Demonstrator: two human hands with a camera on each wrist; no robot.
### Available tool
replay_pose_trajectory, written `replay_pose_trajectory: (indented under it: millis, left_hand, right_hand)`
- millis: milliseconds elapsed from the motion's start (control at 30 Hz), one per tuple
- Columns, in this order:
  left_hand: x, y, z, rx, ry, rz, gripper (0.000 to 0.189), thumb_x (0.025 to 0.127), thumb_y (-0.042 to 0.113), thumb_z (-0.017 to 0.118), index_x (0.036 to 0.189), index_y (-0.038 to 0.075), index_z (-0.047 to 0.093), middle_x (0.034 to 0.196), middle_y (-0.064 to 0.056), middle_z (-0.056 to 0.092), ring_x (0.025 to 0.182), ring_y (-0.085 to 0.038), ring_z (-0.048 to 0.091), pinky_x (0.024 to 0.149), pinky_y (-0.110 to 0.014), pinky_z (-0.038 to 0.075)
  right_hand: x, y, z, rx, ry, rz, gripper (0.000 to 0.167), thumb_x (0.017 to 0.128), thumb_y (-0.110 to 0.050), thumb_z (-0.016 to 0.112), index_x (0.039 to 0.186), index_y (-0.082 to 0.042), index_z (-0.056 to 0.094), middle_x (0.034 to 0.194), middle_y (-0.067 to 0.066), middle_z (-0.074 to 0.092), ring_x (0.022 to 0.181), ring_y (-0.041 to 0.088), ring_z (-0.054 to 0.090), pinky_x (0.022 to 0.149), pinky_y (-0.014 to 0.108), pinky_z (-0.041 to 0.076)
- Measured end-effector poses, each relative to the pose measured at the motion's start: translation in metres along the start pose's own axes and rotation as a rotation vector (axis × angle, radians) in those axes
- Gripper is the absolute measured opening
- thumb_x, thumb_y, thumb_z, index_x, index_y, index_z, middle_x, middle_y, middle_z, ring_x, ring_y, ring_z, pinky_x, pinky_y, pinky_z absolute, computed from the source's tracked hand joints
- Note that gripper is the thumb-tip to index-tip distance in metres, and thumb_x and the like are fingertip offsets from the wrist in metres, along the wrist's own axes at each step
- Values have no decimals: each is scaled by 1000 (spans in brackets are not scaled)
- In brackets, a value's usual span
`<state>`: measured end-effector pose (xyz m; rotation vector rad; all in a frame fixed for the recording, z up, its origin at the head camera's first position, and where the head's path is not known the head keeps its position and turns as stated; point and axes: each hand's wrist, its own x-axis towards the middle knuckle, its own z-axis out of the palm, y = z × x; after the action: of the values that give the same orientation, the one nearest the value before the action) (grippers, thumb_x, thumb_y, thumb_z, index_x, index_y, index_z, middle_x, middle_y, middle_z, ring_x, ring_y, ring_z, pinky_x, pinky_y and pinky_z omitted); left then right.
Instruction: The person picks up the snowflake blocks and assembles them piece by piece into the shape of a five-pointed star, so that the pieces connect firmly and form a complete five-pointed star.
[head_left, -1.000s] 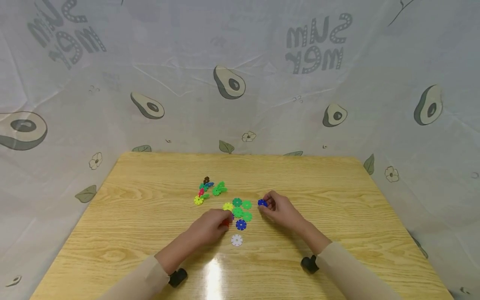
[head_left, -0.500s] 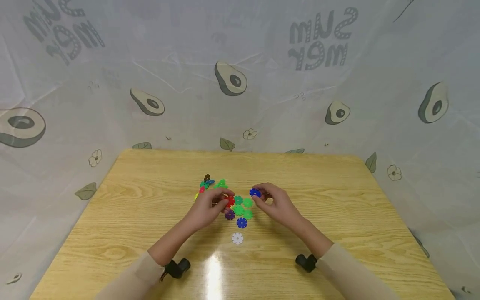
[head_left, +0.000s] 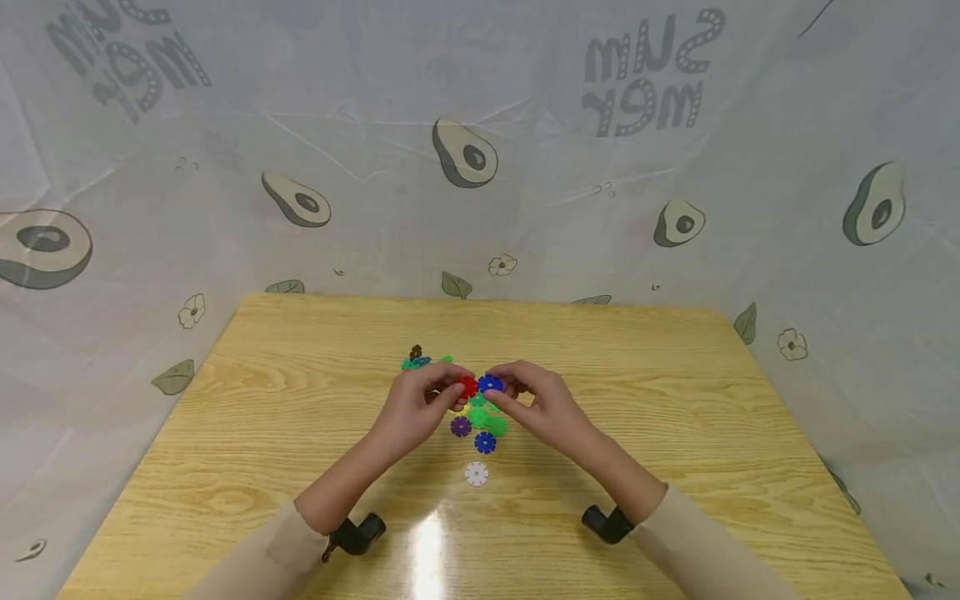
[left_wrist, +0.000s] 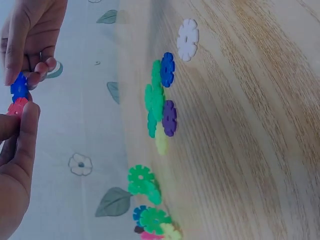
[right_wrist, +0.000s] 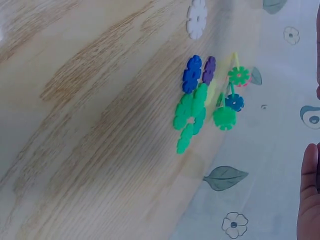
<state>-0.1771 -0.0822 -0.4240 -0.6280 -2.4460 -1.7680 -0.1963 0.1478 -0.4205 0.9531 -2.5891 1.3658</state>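
Observation:
My left hand (head_left: 411, 406) pinches a red notched disc (head_left: 468, 387) between thumb and fingers, above the table. Facing it, my right hand (head_left: 546, 402) pinches a blue notched disc (head_left: 491, 383). In the left wrist view the red disc (left_wrist: 18, 106) and the blue disc (left_wrist: 19, 87) meet edge to edge; whether their slots interlock I cannot tell. Below the hands lie loose discs: several green ones (head_left: 478, 417), a purple one (head_left: 461, 427), another blue one (head_left: 485, 442) and a white one (head_left: 476, 474). A yellow disc (left_wrist: 161, 139) lies beside the purple one.
Joined disc pieces stand at the back left of the wooden table (head_left: 637, 358): a green pair (left_wrist: 142, 180) and a cluster (left_wrist: 154, 220) of green, blue, pink and yellow discs. My left hand partly hides them in the head view. A patterned cloth (head_left: 360, 167) surrounds the table's back and sides.
My left hand has lifted the red disc from the table and moved it up and right. My right hand has brought the blue disc left, so the two discs now meet.

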Motion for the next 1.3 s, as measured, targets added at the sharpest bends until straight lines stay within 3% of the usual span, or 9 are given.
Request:
replay_pose_trajectory:
  millis: [233,467,700,800,933,1133,1233,1300]
  left_hand:
    - [-3,6,2,148,16,123,18,102,0,63,115,3,76,102,-11,78,84,-19,74,74,-21,62]
    - [-5,10,6,243,28,215,19,101,-1,65,115,3,76,103,-9,78,84,-15,70,73,-20,61]
    - [-5,8,7,210,57,256,18,100,-3,65,114,1,76,100,-11,78,79,-15,71,71,-20,62]
    - [-3,9,8,190,56,238,17,101,-2,64,113,1,75,97,-10,77,78,-14,71,70,-20,62]
    - [-2,11,8,173,57,167,16,103,1,62,113,4,74,94,-8,77,77,-13,71,70,-20,61]
    - [-3,7,2,117,121,107,14,103,1,63,111,5,74,97,-11,75,78,-17,75,71,-21,63]
    - [-4,5,-3,69,147,93,14,102,1,64,112,4,74,98,-14,76,80,-23,76,72,-23,64]
    - [-5,4,-6,31,149,79,14,102,0,63,113,2,72,99,-17,76,83,-29,77,74,-28,66]
  right_hand:
    - [-1,-8,-1,-55,25,-14,23,99,-18,74,119,-6,73,93,0,70,82,7,60,73,26,56]
    - [-1,-13,0,-83,39,-24,23,96,-17,77,115,-4,74,90,0,70,79,5,59,71,24,56]
    - [0,-18,4,-79,62,-30,23,96,-16,77,114,-4,73,87,0,68,77,5,58,69,22,53]
    - [1,-19,5,-72,72,-6,22,96,-17,77,114,-4,73,85,0,66,76,6,57,68,23,53]
    - [1,-20,5,-65,78,49,25,97,-20,76,116,-4,72,87,0,66,77,6,58,71,24,55]
    - [1,-11,-2,-44,59,109,29,105,-23,66,126,-3,68,102,5,71,92,15,67,86,33,62]
    - [-3,6,-5,-49,-5,166,24,106,-20,64,122,-3,68,107,8,72,96,17,68,88,33,61]
    - [-8,20,-4,-67,-91,199,22,104,-16,65,120,0,68,109,12,72,97,18,67,86,32,60]
